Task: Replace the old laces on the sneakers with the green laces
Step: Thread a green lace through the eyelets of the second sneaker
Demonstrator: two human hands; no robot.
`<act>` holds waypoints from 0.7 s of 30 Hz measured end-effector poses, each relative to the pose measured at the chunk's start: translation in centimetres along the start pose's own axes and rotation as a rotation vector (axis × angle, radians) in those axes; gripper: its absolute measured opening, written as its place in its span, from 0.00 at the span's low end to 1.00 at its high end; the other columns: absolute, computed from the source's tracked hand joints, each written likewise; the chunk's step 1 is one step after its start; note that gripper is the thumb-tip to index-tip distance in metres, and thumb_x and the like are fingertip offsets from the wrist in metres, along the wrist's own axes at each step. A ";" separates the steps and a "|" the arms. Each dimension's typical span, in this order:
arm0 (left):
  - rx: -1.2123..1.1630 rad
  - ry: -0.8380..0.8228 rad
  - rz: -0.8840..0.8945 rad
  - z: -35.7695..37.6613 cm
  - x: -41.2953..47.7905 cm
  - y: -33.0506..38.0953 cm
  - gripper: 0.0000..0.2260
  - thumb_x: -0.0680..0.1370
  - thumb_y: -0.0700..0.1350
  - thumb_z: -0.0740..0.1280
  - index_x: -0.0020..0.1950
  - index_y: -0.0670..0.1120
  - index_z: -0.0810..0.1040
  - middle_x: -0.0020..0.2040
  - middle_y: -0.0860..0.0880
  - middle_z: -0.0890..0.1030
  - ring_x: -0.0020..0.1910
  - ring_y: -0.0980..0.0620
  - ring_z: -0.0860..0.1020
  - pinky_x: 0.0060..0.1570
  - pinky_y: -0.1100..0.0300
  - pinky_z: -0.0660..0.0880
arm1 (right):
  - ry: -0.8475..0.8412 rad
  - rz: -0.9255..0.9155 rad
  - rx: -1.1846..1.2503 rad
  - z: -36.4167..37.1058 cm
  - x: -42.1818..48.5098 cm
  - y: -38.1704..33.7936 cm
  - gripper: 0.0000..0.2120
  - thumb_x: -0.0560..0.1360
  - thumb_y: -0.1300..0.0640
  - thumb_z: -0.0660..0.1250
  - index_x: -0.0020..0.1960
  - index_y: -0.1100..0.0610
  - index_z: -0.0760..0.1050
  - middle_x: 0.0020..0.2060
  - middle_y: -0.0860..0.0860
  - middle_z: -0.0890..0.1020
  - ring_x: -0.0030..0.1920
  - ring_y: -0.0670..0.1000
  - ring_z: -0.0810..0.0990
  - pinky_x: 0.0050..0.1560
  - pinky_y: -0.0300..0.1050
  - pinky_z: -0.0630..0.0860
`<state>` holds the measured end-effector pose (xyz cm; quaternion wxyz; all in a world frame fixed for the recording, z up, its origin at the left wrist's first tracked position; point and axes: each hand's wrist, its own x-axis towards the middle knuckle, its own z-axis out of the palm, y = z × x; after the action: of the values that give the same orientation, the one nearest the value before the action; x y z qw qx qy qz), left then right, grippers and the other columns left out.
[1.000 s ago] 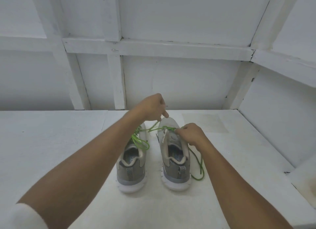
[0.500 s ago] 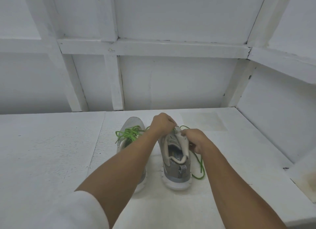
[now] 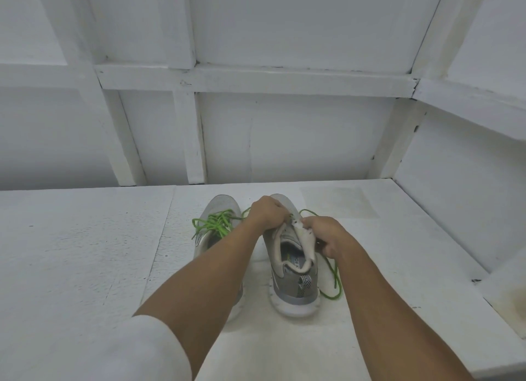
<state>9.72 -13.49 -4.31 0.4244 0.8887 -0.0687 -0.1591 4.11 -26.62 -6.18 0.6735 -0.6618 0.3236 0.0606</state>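
Two surfaces filled most of the frame: a white panelled wall [image 3: 299, 139] across the upper half and a white table [image 3: 71, 252] across the lower half. A white sleeve [image 3: 136, 352] occupied the lower left corner.

Two grey sneakers stood side by side at centre frame, heels toward the camera. The left-frame sneaker [image 3: 219, 207] was partly covered by the left forearm. The right-frame sneaker [image 3: 293, 281] stood just beside it, at centre right.

The left hand [image 3: 267, 213] was closed over the lacing area of the right-frame sneaker, fingers curled on the loose green lace [image 3: 334, 275]; the fingertips were hidden. The right hand [image 3: 327, 232] gripped the tongue [image 3: 306, 238] of that sneaker.

The loose green lace emerged on both sides of the left hand, then trailed down the sneaker's right side onto the table near the heel. A bundled green lace [image 3: 212, 224] lay on top of the left-frame sneaker.
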 end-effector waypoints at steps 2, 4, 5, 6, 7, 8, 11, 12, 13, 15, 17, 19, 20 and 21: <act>-0.004 -0.005 -0.004 0.0 0.2 -0.1 0.06 0.71 0.40 0.71 0.47 0.43 0.85 0.50 0.44 0.84 0.54 0.45 0.79 0.55 0.54 0.78 | -0.002 0.002 0.015 0.0 0.0 0.1 0.09 0.77 0.67 0.59 0.45 0.61 0.77 0.39 0.57 0.77 0.37 0.53 0.74 0.36 0.45 0.74; -0.006 -0.007 -0.004 0.1 0.3 -0.2 0.06 0.71 0.40 0.72 0.48 0.43 0.85 0.51 0.44 0.84 0.54 0.45 0.79 0.55 0.54 0.78 | -0.004 0.003 0.029 0.0 0.0 0.1 0.09 0.77 0.67 0.59 0.44 0.60 0.77 0.39 0.57 0.77 0.37 0.53 0.74 0.35 0.44 0.74; -0.005 -0.006 -0.003 0.1 0.4 -0.2 0.07 0.72 0.40 0.71 0.48 0.43 0.85 0.51 0.44 0.83 0.54 0.45 0.79 0.55 0.54 0.78 | -0.003 0.003 0.034 0.0 0.0 0.1 0.09 0.77 0.67 0.59 0.44 0.60 0.77 0.40 0.57 0.77 0.37 0.53 0.74 0.35 0.44 0.74; -0.003 -0.003 -0.003 0.2 0.4 -0.2 0.07 0.72 0.40 0.71 0.48 0.42 0.84 0.51 0.44 0.83 0.54 0.45 0.79 0.56 0.54 0.78 | -0.003 0.003 0.040 0.0 0.0 0.1 0.09 0.77 0.67 0.59 0.44 0.60 0.77 0.40 0.57 0.77 0.37 0.53 0.74 0.36 0.44 0.74; 0.000 0.001 0.000 0.2 0.4 -0.3 0.07 0.72 0.40 0.71 0.49 0.42 0.84 0.51 0.44 0.83 0.54 0.46 0.79 0.56 0.54 0.77 | -0.002 0.004 0.043 0.0 0.0 0.1 0.09 0.77 0.67 0.59 0.44 0.60 0.77 0.40 0.57 0.77 0.37 0.53 0.74 0.36 0.45 0.74; 0.002 0.005 0.001 0.3 0.5 -0.3 0.07 0.72 0.40 0.71 0.49 0.42 0.84 0.52 0.44 0.83 0.54 0.46 0.79 0.56 0.54 0.77 | -0.003 0.005 0.046 0.0 0.0 0.2 0.09 0.77 0.67 0.59 0.45 0.60 0.77 0.40 0.57 0.77 0.37 0.53 0.74 0.36 0.45 0.74; 0.013 0.008 0.003 0.4 0.6 -0.3 0.07 0.72 0.40 0.71 0.49 0.42 0.84 0.52 0.44 0.83 0.54 0.46 0.79 0.56 0.54 0.77 | -0.003 0.007 0.045 0.0 -0.1 0.2 0.08 0.77 0.67 0.59 0.46 0.61 0.77 0.40 0.57 0.77 0.37 0.53 0.74 0.36 0.45 0.75; 0.019 0.010 0.005 0.5 0.7 -0.3 0.07 0.73 0.40 0.70 0.49 0.42 0.84 0.52 0.44 0.83 0.55 0.46 0.79 0.56 0.54 0.77 | -0.004 0.008 0.047 0.0 -0.1 0.2 0.08 0.77 0.67 0.59 0.47 0.61 0.77 0.39 0.57 0.77 0.37 0.53 0.74 0.36 0.46 0.75; 0.028 0.012 0.007 0.5 0.7 -0.3 0.08 0.73 0.40 0.70 0.49 0.41 0.84 0.52 0.44 0.83 0.55 0.46 0.79 0.56 0.54 0.77 | -0.005 0.009 0.052 0.0 -0.1 0.2 0.08 0.77 0.67 0.59 0.47 0.61 0.77 0.39 0.57 0.77 0.37 0.53 0.74 0.37 0.46 0.74; 0.044 0.015 0.007 0.6 0.8 -0.3 0.08 0.73 0.41 0.70 0.50 0.41 0.84 0.52 0.44 0.83 0.55 0.46 0.79 0.56 0.55 0.77 | -0.004 0.012 0.058 0.0 -0.1 0.2 0.09 0.77 0.67 0.59 0.46 0.61 0.77 0.39 0.57 0.77 0.37 0.53 0.74 0.37 0.46 0.74; 0.056 0.014 0.009 0.6 0.9 -0.3 0.08 0.73 0.41 0.70 0.51 0.42 0.84 0.53 0.44 0.83 0.56 0.46 0.79 0.57 0.55 0.77 | -0.005 0.014 0.061 0.0 -0.1 0.1 0.09 0.77 0.67 0.59 0.45 0.60 0.76 0.39 0.57 0.77 0.37 0.53 0.74 0.36 0.46 0.74; 0.064 0.016 0.012 0.6 0.9 -0.3 0.09 0.73 0.41 0.70 0.51 0.41 0.84 0.53 0.44 0.83 0.56 0.46 0.79 0.57 0.54 0.77 | -0.007 0.015 0.052 0.0 -0.1 0.1 0.07 0.77 0.66 0.59 0.47 0.61 0.76 0.39 0.57 0.77 0.37 0.53 0.74 0.35 0.45 0.75; 0.070 0.018 0.012 0.7 0.9 -0.3 0.09 0.73 0.41 0.70 0.51 0.41 0.84 0.53 0.44 0.83 0.56 0.46 0.79 0.57 0.54 0.77 | -0.007 0.014 0.045 0.0 -0.1 0.1 0.07 0.77 0.66 0.60 0.48 0.61 0.77 0.39 0.57 0.77 0.37 0.53 0.75 0.35 0.44 0.75; 0.077 0.020 0.013 0.7 0.9 -0.3 0.09 0.73 0.41 0.69 0.51 0.40 0.84 0.53 0.44 0.83 0.56 0.45 0.79 0.57 0.54 0.77 | -0.006 0.015 0.040 0.0 -0.1 0.1 0.06 0.77 0.66 0.60 0.49 0.62 0.77 0.40 0.57 0.77 0.37 0.53 0.75 0.34 0.44 0.75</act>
<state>10.33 -14.06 -5.12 0.3918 0.9054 -0.0765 -0.1446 3.98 -26.57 -6.23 0.6871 -0.6456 0.3275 0.0610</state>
